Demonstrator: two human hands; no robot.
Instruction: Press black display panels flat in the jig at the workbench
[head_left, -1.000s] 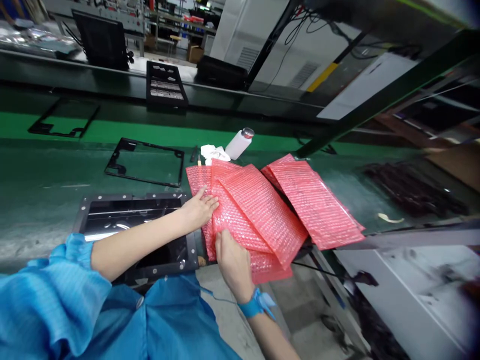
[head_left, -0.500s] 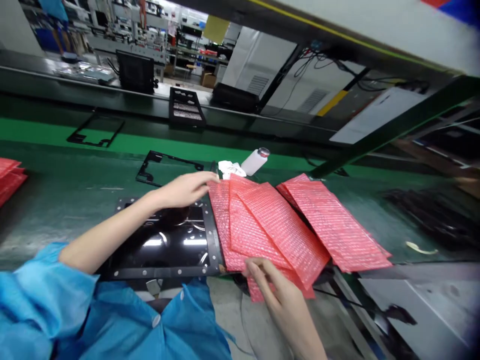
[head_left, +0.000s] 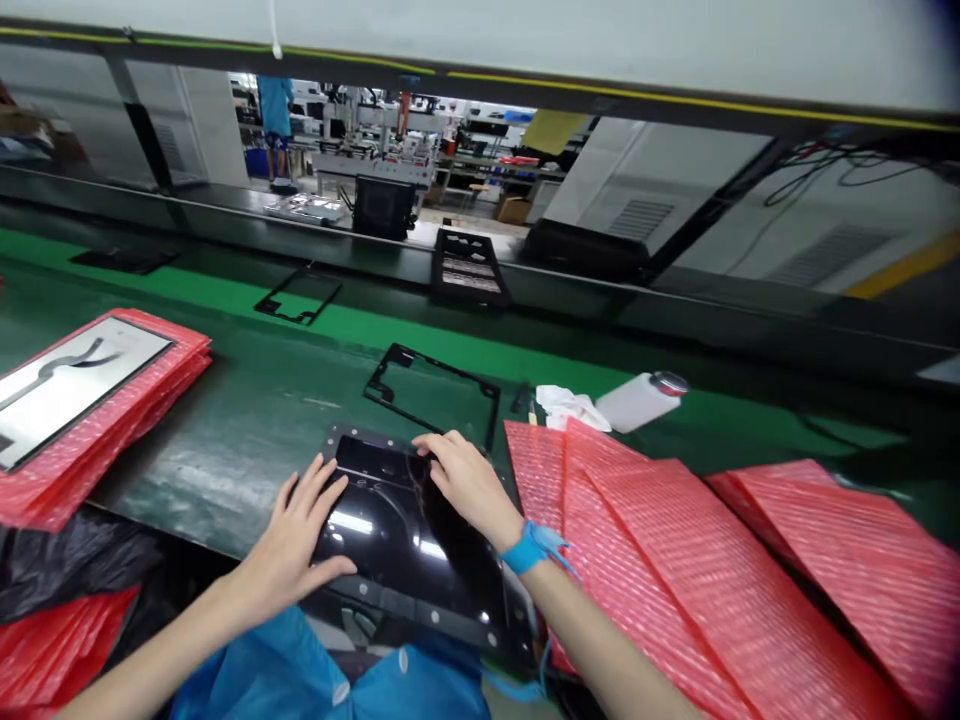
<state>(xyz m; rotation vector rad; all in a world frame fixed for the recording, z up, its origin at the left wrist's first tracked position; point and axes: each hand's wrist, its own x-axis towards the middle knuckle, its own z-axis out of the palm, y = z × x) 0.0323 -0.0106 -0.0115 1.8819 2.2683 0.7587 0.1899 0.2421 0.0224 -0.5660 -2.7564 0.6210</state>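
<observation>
From my remote seat I had the left hand [head_left: 296, 545] laid at the left edge of the black panel [head_left: 375, 545], fingers spread, thumb held apart, nothing clasped. The right hand [head_left: 472, 490] was bent over the panel's far side; I could not tell whether its curled fingers pinched anything or only touched the glossy face. A blue wristband [head_left: 527, 548] circled that wrist.

The panel lay face up on the near edge of the green bench [head_left: 247, 440], directly in front of the blue garment [head_left: 277, 670], with pale dots along its border. Just beyond it I saw a thin black frame [head_left: 405, 357], lying flat. Right of the panel, red bubble-wrap sleeves [head_left: 675, 540] overlapped in a fan, with a crumpled white tissue [head_left: 570, 408] and a white bottle [head_left: 637, 402] just behind them.

Well to the left, a white-faced panel [head_left: 105, 365] rested on a red stack [head_left: 176, 375]. Farther back stood a dark monitor [head_left: 384, 207], with a black tray [head_left: 469, 268] to its right.
</observation>
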